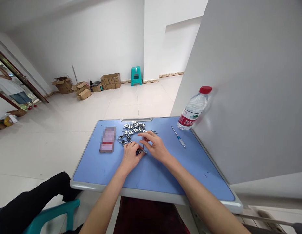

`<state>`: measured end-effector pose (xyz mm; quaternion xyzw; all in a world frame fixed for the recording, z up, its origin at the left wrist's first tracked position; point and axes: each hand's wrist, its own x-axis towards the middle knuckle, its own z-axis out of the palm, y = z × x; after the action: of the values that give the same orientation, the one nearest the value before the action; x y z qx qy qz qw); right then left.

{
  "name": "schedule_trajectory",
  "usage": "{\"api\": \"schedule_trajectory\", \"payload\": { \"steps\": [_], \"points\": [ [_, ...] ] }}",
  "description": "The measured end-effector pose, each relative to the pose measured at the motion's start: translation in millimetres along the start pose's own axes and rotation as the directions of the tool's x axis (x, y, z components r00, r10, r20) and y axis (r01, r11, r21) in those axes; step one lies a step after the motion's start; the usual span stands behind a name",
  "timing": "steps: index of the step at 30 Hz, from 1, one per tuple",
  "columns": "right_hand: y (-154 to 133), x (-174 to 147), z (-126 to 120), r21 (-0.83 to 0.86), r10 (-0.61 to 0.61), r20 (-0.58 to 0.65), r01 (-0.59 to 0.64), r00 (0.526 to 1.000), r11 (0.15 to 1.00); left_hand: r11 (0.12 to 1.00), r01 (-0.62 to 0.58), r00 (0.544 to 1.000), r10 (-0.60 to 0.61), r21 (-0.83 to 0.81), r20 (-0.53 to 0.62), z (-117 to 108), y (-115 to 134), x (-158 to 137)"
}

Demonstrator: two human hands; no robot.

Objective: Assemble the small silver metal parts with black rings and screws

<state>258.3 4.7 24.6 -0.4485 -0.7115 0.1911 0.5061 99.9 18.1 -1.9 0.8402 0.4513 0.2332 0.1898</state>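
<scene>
1. Both hands were busy above the middle of the tabletop. Left hand had its fingers closed on one small metal part, pressing it low to the surface.
2. Right hand pinched a thin tool between thumb and fingers. Its long axis was nearly upright, and the lower end pointed down to the metal part; whether the tip touched, I could not tell.
3. From the left fingers, a narrow end of the metal part pointed toward the right edge.
4. Near the middle of the far edge lay a pile of similar parts.
5. Close to the right edge lay a screwdriver, its blade toward the far edge and its handle toward the near right corner. Beside the far right corner stood a bottle.
</scene>
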Motion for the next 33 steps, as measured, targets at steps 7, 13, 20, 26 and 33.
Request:
{"api": "schedule_trajectory", "payload": {
  "steps": [7,13,20,26,33],
  "points": [
    [1.4,-0.9,-6.5,0.085,0.033,0.096,-0.041,0.995,0.995,1.000,0.002,1.000,-0.002,-0.007,0.020,-2.1,1.9,-1.0],
    [2.9,-1.2,-2.2,-0.019,-0.011,-0.001,0.011,1.000,1.000,1.000,0.014,1.000,-0.014,-0.021,0.020,-3.1,3.4,-0.9],
    [5.9,-2.2,-6.3,0.074,0.029,0.097,-0.036,0.995,0.997,1.000,0.010,1.000,-0.009,-0.030,0.020,-5.0,5.1,-1.9],
    [1.7,-3.4,-3.7,-0.011,0.023,0.084,-0.022,0.996,1.000,1.000,0.016,1.000,-0.016,-0.021,0.013,-2.8,3.4,-1.0],
    [5.9,-3.1,-3.9,0.051,0.048,0.068,-0.052,0.997,0.997,0.999,0.026,0.999,-0.025,-0.032,0.026,-5.3,6.2,-1.1]
  ]
}}
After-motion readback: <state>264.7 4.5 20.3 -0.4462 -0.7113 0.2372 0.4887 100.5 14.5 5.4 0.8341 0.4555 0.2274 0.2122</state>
